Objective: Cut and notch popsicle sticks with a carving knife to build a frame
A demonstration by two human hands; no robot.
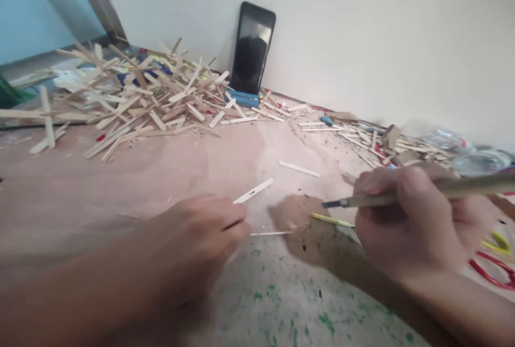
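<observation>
My left hand (201,240) rests on the wooden floor with its fingers curled and pinched on a pale popsicle stick (254,190) that points up and to the right. My right hand (410,218) is closed round a long wooden-handled tool (402,197). The tool's dark tip points left, a short way right of the stick. A thin stick (271,234) lies flat between the two hands. A yellow-green sliver (332,221) lies just under the tool's tip.
A big heap of popsicle sticks (137,95) covers the back left. A black phone (252,49) leans on the wall in a blue stand. More stick scraps (382,143) lie at the right, with red-handled scissors (493,272) near my right wrist. One loose stick (300,169) lies mid-floor.
</observation>
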